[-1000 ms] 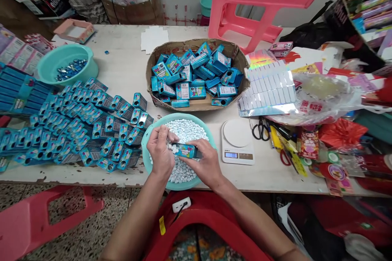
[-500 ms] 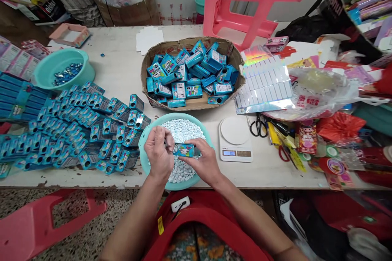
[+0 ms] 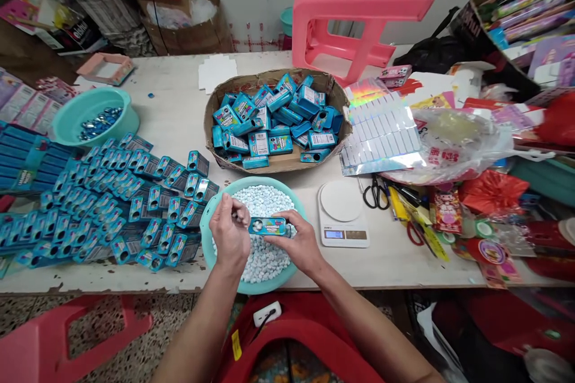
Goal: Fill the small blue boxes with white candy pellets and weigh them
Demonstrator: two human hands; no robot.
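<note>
Above a turquoise bowl (image 3: 207,254) on the near side of a white table (image 3: 175,96), a person's right hand (image 3: 299,240) pinches a small blue box (image 3: 268,226) by its right end, thumb on the near side and fingers on the far side. The small blue box lies level across the gap between the hands, its printed narrow face turned up, and white pieces show at the round hole near its left end. Just beside that end is the left hand (image 3: 230,234), its fingers curled partly in; whether it touches the box or has anything in its grasp, one cannot tell. Below both hands, many white pellets (image 3: 265,269) fill the bowl. To the left, packed rows of blue boxes (image 3: 157,206) stand on the table, with a second turquoise bowl (image 3: 130,109) behind them holding shiny blue pieces (image 3: 99,124). Beyond the hands sits a low cardboard tray (image 3: 211,146) with more loose boxes (image 3: 281,112) heaped inside. On the right, near the pellet bowl, rests a white scale (image 3: 344,209), with black-handled scissors (image 3: 376,193) just beside it and a clear plastic bag (image 3: 467,140) farther off.
</note>
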